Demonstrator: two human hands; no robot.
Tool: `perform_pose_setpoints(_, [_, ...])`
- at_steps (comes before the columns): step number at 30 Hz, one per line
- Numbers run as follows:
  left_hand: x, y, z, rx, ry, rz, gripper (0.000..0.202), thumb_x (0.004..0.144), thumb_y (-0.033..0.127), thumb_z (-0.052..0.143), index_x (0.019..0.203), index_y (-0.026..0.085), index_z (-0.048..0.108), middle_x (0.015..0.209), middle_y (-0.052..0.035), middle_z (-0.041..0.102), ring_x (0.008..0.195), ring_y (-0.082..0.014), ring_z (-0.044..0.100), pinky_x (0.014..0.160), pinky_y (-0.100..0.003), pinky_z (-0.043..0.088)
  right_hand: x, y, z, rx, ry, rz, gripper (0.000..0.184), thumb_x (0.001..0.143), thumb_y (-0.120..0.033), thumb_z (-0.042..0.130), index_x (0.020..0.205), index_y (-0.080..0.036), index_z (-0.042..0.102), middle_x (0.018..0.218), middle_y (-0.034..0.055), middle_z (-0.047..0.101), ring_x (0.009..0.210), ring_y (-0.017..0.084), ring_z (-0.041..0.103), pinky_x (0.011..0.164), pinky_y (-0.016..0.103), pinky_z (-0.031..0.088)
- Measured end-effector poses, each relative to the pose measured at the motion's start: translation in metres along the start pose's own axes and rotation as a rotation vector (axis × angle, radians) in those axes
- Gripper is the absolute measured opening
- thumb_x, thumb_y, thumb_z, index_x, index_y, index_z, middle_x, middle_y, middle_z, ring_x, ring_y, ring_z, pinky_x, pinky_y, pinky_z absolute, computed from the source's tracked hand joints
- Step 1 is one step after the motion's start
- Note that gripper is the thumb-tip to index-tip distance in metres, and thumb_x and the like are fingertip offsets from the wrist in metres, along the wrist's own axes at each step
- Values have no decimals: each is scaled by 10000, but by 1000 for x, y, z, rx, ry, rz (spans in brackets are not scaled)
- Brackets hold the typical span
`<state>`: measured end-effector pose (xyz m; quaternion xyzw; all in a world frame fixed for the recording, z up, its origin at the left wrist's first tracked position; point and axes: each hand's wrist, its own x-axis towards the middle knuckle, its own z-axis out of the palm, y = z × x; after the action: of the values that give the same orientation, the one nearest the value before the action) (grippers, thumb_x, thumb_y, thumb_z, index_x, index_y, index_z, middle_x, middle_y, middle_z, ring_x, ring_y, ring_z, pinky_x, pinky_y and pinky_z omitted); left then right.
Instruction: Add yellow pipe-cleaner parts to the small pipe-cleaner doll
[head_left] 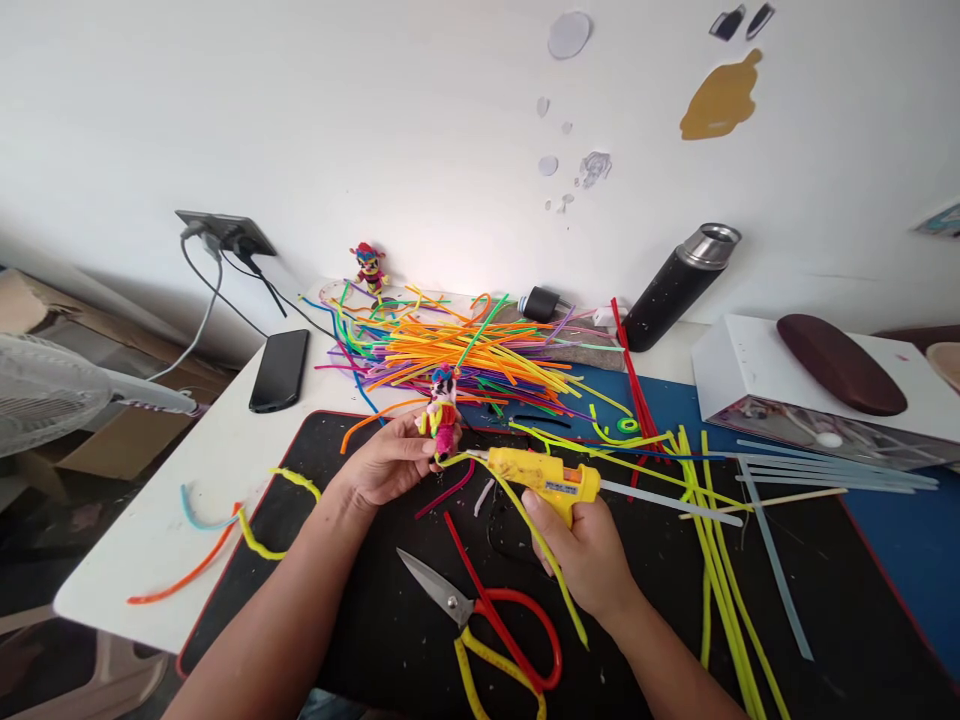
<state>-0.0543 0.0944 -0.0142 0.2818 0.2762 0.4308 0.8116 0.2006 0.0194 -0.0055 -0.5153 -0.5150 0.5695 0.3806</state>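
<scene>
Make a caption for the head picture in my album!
Left hand holds a fuzzy figure; right hand points a yellow glue gun at it.

Craft wkspc: glue gun (536, 471), scissors (452, 602), pipe clnrs (450, 348).

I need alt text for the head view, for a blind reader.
A person's left hand holds a small figure; the right hand points a glue gun at its base. Scissors lie on a black mat, colourful pipe cleaners piled beyond.

"How's the light?"
"Bright and soft on the white wall (450, 150); dimmer around the cardboard box (127, 440), left."
"Glare?"
"A glint on the flask's steel neck (703, 248)."
"Distortion?"
"Wide-angle stretching towards the edges."
</scene>
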Motion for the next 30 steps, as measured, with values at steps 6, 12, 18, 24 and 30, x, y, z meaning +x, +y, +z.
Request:
perform_pose_setpoints(6, [-14,20,-11,-21,97,182,488,630,196,979,1059,146,752,851,-41,696,656,-97,581,597,-180,532,6,-2,-4,238,121,92,604,865,-758,709,702,-185,613,478,-69,441,335,100,452,387,247,375])
perform_pose_setpoints(12, [-29,31,-3,-62,53,302,467,602,233,982,1004,136,765,772,-28,633,614,-86,513,534,-172,488,4,-6,3,242,-6,150,629,888,-790,648,960,-165,653,528,-52,562,385,137,555,438,253,422])
perform_pose_setpoints(18, [-34,28,-1,-75,37,271,492,589,199,965,1022,176,733,800,-12,629,594,-79,513,529,-177,489,8,-7,25,198,-145,241,640,882,-816,606,886,-177,620,565,-34,618,380,126,575,395,212,352])
perform_pose_setpoints(24, [-39,26,5,-58,-39,216,470,623,213,973,1030,148,749,826,-37,682,649,-101,586,577,-180,521,22,-8,48,138,-239,292,696,856,-870,572,929,-180,627,557,-35,624,387,135,572,394,214,359])
perform_pose_setpoints(30, [-53,30,9,-42,-79,210,449,638,251,979,1023,139,777,855,-56,682,687,-119,589,564,-188,477,24,-15,43,-305,-202,112,606,981,-763,515,724,-218,588,569,-9,594,450,155,559,454,250,374])
